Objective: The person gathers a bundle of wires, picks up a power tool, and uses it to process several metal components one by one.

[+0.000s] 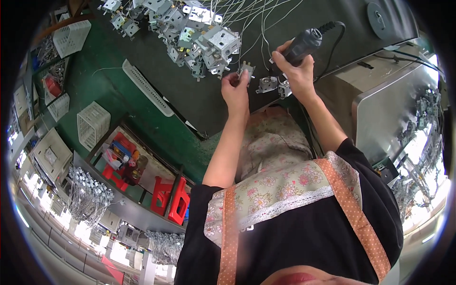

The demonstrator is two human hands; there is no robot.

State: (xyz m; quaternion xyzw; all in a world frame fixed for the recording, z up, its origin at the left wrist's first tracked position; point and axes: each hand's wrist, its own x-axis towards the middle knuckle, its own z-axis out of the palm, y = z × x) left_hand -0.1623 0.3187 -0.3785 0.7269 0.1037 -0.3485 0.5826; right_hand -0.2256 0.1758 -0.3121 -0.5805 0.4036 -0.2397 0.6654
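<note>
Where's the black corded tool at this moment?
In the head view, the black corded tool is right of upper centre, gripped in the right hand, near two small metal units.

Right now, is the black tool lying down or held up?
Held up: the right hand grips the black tool, its cord trailing from the far end.

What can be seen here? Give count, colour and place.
Flat tabletop: one, dark, upper centre
Boxy metal parts: many, silver, tabletop heap
Small metal parts: about three, silver, beside heap
Thin wires: many, whitish, upper centre
Cylindrical corded tool: one, black, upper right
Round disc: one, grey, upper right
Plastic baskets: several, white, left
Plastic stool: at least one, red, lower left
Floral apron: one, multicoloured, worn
Left fingers: one set, bare, on part
Right fingers: one set, bare, on tool
</note>
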